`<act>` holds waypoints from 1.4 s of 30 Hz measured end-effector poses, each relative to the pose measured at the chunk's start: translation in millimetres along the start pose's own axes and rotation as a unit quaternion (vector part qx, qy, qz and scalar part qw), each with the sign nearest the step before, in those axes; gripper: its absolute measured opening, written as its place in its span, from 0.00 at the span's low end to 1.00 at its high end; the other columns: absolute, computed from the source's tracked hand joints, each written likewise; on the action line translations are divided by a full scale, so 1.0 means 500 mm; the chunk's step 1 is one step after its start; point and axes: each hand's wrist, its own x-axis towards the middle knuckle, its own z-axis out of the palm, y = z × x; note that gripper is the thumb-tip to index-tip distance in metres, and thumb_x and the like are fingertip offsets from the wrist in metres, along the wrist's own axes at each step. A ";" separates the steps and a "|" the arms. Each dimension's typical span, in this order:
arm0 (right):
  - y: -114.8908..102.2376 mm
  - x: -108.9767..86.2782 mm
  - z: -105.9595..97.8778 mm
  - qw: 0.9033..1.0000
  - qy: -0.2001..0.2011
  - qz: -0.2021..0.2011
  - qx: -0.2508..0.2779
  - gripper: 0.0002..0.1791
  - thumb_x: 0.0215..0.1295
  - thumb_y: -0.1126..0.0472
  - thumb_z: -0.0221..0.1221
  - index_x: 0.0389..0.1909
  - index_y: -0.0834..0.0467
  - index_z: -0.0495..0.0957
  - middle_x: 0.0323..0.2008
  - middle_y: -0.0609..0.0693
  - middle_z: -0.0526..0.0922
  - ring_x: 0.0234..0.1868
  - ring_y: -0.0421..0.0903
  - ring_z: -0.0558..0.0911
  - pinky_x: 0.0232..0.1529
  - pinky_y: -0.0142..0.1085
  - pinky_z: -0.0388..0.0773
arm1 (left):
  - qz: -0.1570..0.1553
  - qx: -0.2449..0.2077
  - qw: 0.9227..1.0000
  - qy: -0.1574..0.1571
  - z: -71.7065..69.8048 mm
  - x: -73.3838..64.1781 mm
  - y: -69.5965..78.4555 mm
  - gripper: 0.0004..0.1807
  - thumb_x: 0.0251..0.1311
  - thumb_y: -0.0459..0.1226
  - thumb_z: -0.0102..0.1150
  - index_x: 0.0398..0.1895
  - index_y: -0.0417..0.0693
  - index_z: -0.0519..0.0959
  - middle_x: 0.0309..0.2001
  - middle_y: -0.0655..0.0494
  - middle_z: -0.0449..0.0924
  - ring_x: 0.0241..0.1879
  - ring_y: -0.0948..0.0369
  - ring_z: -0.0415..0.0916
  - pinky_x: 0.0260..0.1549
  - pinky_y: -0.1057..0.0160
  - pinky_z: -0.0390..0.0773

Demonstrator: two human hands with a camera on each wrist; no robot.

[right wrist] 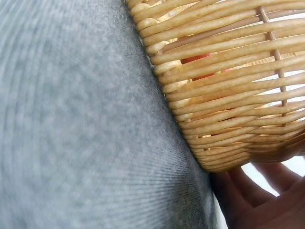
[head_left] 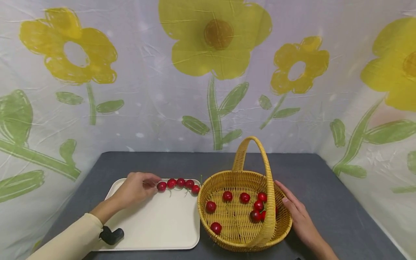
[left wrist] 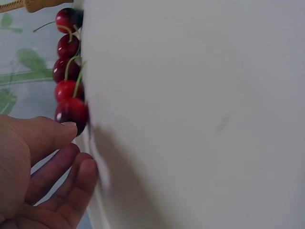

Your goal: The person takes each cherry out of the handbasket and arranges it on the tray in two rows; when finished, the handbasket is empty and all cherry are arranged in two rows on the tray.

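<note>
A row of several red cherries [head_left: 180,183] with green stems lies along the far edge of a white tray [head_left: 162,231]. At the row's left end my left hand [head_left: 138,189] touches the last cherry [left wrist: 71,113] with one fingertip; its other fingers are loosely bent, apart from the cherry. A yellow wicker basket [head_left: 237,247] with a tall arched handle stands at the tray's right, and more cherries [head_left: 227,196] lie inside it. My right hand [head_left: 300,216] rests against the basket's right side, its fingers extended along the wicker wall; part of them is hidden in the right wrist view.
A dark grey cloth [head_left: 338,202] covers the table under tray and basket. Behind it hangs a pale curtain [head_left: 139,108] printed with yellow flowers. A black strap piece [head_left: 111,235] shows at my left wrist, over the tray's near left part.
</note>
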 end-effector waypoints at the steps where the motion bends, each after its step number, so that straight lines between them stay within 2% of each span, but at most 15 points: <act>1: -0.001 0.000 0.001 1.000 -0.001 0.001 0.001 0.30 0.94 0.51 0.37 0.89 0.48 0.54 0.88 0.57 0.54 0.78 0.17 0.57 0.68 0.12 0.59 | 0.000 -0.002 1.000 0.004 -0.005 -0.001 0.000 0.15 0.59 0.25 0.75 0.50 0.40 0.91 0.43 0.51 0.93 0.39 0.59 0.90 0.41 0.61 0.91; 6: -0.002 -0.001 0.000 1.000 0.001 -0.002 0.002 0.29 0.94 0.51 0.37 0.89 0.46 0.55 0.88 0.57 0.54 0.78 0.18 0.57 0.68 0.12 0.59 | -0.007 -0.019 1.000 0.022 -0.037 0.004 0.020 0.16 0.64 0.29 0.75 0.55 0.44 0.90 0.47 0.50 0.94 0.42 0.59 0.92 0.42 0.64 0.90; 10: -0.002 -0.002 -0.003 1.000 0.003 -0.003 -0.002 0.28 0.94 0.51 0.37 0.89 0.41 0.56 0.88 0.56 0.54 0.78 0.18 0.57 0.68 0.12 0.59 | -0.009 -0.114 0.993 -0.001 -0.048 0.022 0.076 0.18 0.68 0.35 0.75 0.60 0.47 0.89 0.52 0.52 0.93 0.49 0.61 0.92 0.46 0.67 0.89; 12: -0.002 -0.002 -0.003 1.000 0.002 -0.003 -0.002 0.28 0.94 0.51 0.37 0.88 0.40 0.56 0.88 0.56 0.54 0.78 0.18 0.57 0.68 0.12 0.59 | -0.005 -0.183 0.983 -0.027 -0.043 0.032 0.116 0.20 0.68 0.36 0.75 0.62 0.47 0.87 0.55 0.52 0.93 0.52 0.59 0.92 0.45 0.66 0.90; 17: -0.002 -0.002 -0.001 1.000 -0.001 0.001 0.005 0.28 0.94 0.51 0.37 0.89 0.41 0.55 0.88 0.56 0.55 0.78 0.18 0.58 0.68 0.13 0.61 | 0.041 -0.319 0.942 -0.092 -0.006 0.060 0.221 0.23 0.70 0.34 0.73 0.66 0.43 0.85 0.60 0.47 0.90 0.58 0.46 0.90 0.49 0.60 0.91; 20: -0.001 -0.001 0.001 1.000 -0.002 0.001 0.006 0.28 0.94 0.51 0.38 0.89 0.41 0.55 0.88 0.56 0.55 0.78 0.18 0.59 0.68 0.13 0.62 | 0.073 -0.354 0.924 -0.124 0.030 0.076 0.270 0.22 0.70 0.33 0.72 0.66 0.42 0.84 0.60 0.46 0.90 0.61 0.44 0.88 0.54 0.60 0.90; 27: 0.000 0.003 0.002 1.000 -0.006 -0.006 0.006 0.28 0.94 0.51 0.37 0.89 0.41 0.55 0.88 0.56 0.56 0.78 0.19 0.60 0.68 0.14 0.63 | 0.104 -0.392 0.895 -0.185 0.126 0.099 0.345 0.22 0.71 0.32 0.71 0.66 0.37 0.83 0.62 0.45 0.89 0.65 0.44 0.85 0.63 0.60 0.86; 28: 0.000 0.003 0.002 1.000 -0.006 -0.006 0.006 0.28 0.94 0.52 0.37 0.89 0.41 0.55 0.88 0.56 0.55 0.78 0.19 0.60 0.68 0.14 0.63 | 0.105 -0.391 0.894 -0.191 0.140 0.101 0.354 0.23 0.71 0.32 0.71 0.66 0.37 0.83 0.62 0.45 0.89 0.65 0.44 0.85 0.63 0.60 0.86; 29: -0.001 0.002 0.002 1.000 -0.008 -0.005 0.007 0.28 0.94 0.52 0.37 0.89 0.41 0.55 0.88 0.56 0.55 0.78 0.20 0.60 0.68 0.14 0.64 | 0.108 -0.381 0.897 -0.194 0.153 0.103 0.363 0.22 0.71 0.32 0.71 0.66 0.37 0.84 0.61 0.46 0.89 0.64 0.47 0.86 0.62 0.61 0.86; 32: -0.001 0.003 0.002 1.000 -0.009 -0.005 0.005 0.28 0.94 0.51 0.37 0.89 0.40 0.55 0.88 0.55 0.55 0.78 0.19 0.59 0.68 0.14 0.63 | 0.114 -0.314 0.921 -0.198 0.190 0.109 0.391 0.21 0.70 0.34 0.73 0.65 0.44 0.86 0.60 0.51 0.91 0.60 0.57 0.88 0.60 0.64 0.86; 35: 0.000 0.002 0.001 1.000 -0.009 -0.009 0.004 0.28 0.94 0.52 0.36 0.89 0.41 0.55 0.88 0.56 0.55 0.79 0.20 0.59 0.68 0.14 0.63 | 0.138 -0.194 0.949 -0.205 0.223 0.114 0.416 0.22 0.71 0.37 0.73 0.67 0.52 0.86 0.61 0.57 0.90 0.57 0.65 0.89 0.58 0.68 0.85; 36: 0.001 0.001 0.001 1.000 -0.008 -0.011 0.002 0.28 0.94 0.53 0.36 0.89 0.41 0.55 0.88 0.56 0.55 0.78 0.20 0.59 0.68 0.14 0.63 | 0.149 -0.151 0.955 -0.209 0.232 0.116 0.424 0.22 0.72 0.38 0.73 0.68 0.54 0.86 0.62 0.59 0.90 0.57 0.66 0.88 0.57 0.69 0.84; 38: 0.002 0.000 0.000 1.000 -0.007 -0.014 0.001 0.29 0.94 0.53 0.36 0.89 0.41 0.55 0.88 0.57 0.54 0.78 0.19 0.59 0.68 0.14 0.62 | 0.178 -0.077 0.956 -0.219 0.248 0.119 0.440 0.23 0.73 0.40 0.71 0.70 0.55 0.84 0.65 0.61 0.87 0.61 0.66 0.85 0.62 0.67 0.82; 40: 0.003 -0.002 -0.001 1.000 -0.004 -0.017 -0.001 0.29 0.94 0.54 0.36 0.89 0.41 0.55 0.88 0.58 0.54 0.78 0.19 0.58 0.68 0.13 0.61 | 0.212 -0.015 0.951 -0.227 0.263 0.123 0.453 0.24 0.75 0.41 0.69 0.72 0.55 0.83 0.68 0.62 0.85 0.66 0.67 0.82 0.67 0.67 0.79; 42: 0.003 -0.003 -0.001 1.000 -0.003 -0.019 -0.003 0.29 0.94 0.54 0.36 0.89 0.41 0.55 0.88 0.58 0.54 0.79 0.19 0.57 0.67 0.13 0.61 | 0.244 0.020 0.941 -0.234 0.275 0.125 0.463 0.22 0.77 0.40 0.67 0.71 0.53 0.83 0.66 0.62 0.86 0.66 0.69 0.81 0.67 0.69 0.77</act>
